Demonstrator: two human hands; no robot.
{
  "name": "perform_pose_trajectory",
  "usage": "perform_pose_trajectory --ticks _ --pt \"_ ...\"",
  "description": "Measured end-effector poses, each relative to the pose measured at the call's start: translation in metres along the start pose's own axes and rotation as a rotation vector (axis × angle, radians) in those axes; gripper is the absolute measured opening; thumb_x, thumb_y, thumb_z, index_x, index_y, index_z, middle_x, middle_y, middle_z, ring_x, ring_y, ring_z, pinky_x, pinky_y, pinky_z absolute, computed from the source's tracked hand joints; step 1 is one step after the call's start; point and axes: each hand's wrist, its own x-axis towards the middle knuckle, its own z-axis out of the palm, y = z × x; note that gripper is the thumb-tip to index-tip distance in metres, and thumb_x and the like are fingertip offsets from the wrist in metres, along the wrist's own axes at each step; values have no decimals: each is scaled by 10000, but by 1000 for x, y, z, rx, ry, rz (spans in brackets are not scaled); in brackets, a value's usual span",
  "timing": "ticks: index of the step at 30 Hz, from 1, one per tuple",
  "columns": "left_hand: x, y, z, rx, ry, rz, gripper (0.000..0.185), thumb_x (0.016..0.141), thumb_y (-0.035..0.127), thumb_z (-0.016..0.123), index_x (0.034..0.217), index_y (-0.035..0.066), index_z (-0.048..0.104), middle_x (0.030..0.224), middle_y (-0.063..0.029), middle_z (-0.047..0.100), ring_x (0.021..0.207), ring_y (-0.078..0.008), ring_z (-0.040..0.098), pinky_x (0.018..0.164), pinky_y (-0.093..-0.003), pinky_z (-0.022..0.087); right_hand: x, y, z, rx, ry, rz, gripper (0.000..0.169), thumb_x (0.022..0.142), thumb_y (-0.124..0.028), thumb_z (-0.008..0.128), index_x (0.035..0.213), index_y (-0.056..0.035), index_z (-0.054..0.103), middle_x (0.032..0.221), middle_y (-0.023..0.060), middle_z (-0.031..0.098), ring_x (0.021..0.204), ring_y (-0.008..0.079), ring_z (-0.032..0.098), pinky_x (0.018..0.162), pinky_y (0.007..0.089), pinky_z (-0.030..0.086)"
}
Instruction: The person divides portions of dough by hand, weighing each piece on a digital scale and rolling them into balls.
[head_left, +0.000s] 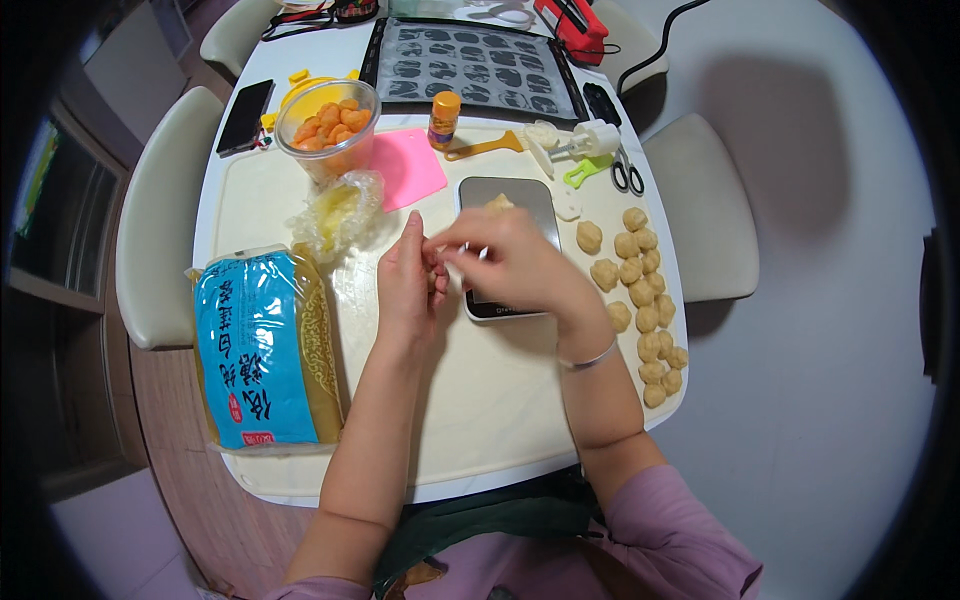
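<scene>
My left hand (405, 281) is raised over the cream mat, thumb up and fingers curled. Against its fingertips sit the thumb and fingers of my right hand (499, 251), slightly blurred. Whether a bit of dough is between them is hidden. Under my right hand stands a digital kitchen scale (506, 309), with a lump of pale dough (499, 202) on its plate, partly covered by the hand. Right of the scale, several dough balls (643, 292) lie in a cluster, and a few larger dough lumps (604, 274) are nearer the scale.
At left are a large blue-labelled bag of filling (255, 345), a plastic bag with yellow dough (337, 214) and a clear tub of orange balls (330, 135). Farther back lie a pink scraper (409, 169), a small bottle (444, 120), a mooncake press (589, 141), scissors (627, 176) and a lined baking tray (472, 67).
</scene>
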Motion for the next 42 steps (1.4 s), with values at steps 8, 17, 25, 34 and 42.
perform_pose_trajectory --ticks 8,17,25,34,42 --pt "0 -1 6 -107 -50 -107 455 972 462 425 680 114 396 583 -12 420 403 -66 341 314 -190 185 -12 52 -29 -454 187 154 393 673 -201 793 982 -1 654 920 155 580 847 324 602 762 365 495" --pt "-5 -2 7 -103 -77 -58 509 975 498 375 614 140 335 519 10 335 359 -73 261 304 -208 172 -12 51 -41 -321 162 190 309 681 -201 781 875 13 671 885 167 599 791 323 589 727 348 487" --pt "-4 -1 7 -161 -84 -48 525 973 527 337 619 139 315 533 7 327 369 -74 262 302 -209 170 -71 116 -130 -641 477 636 391 649 -195 814 984 -44 681 940 135 633 835 297 616 776 362 495" --pt "0 0 1 -133 -39 -34 515 988 496 328 633 123 340 555 -6 345 407 -80 303 307 -199 182 -97 59 -137 -708 425 906 353 661 -268 806 862 -10 675 877 162 580 833 303 590 759 378 494" --pt "1 -1 -1 -315 -194 -62 515 965 485 364 603 119 378 550 -12 386 410 -102 346 302 -205 193 -132 92 -120 -727 495 725 268 668 -179 781 812 4 647 906 122 536 813 267 566 734 345 488"
